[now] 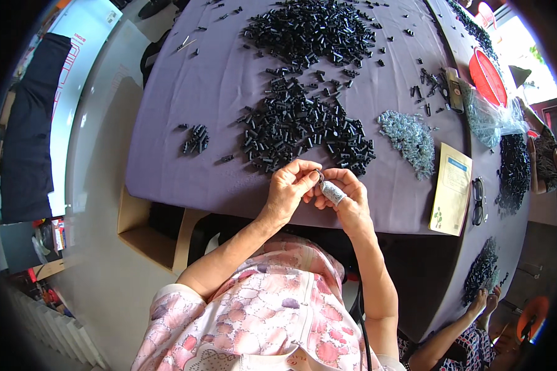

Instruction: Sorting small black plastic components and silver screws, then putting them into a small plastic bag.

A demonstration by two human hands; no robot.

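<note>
At the near edge of the table, my left hand [284, 193] and my right hand [355, 207] meet, fingertips pinched together. Between them is a small dark piece [319, 176], mostly covered by my fingers. A whitish-grey wrap [333, 193] covers my right thumb. Just beyond my hands lies a pile of small black tubular plastic parts [297, 127]. A larger heap of the same black parts [309, 31] spreads farther back. To the left sits a small cluster of black parts [196, 139]. Small clear pieces [408, 139] are heaped to the right.
A cream-coloured booklet [452, 195] and eyeglasses [478, 201] lie at the right. Farther off are a red basket [487, 77] and a plastic bag of clear pieces [486, 117]. Another person's hands [484, 302] work at a black pile, lower right. An open cardboard box [145, 238] stands below the table's left corner.
</note>
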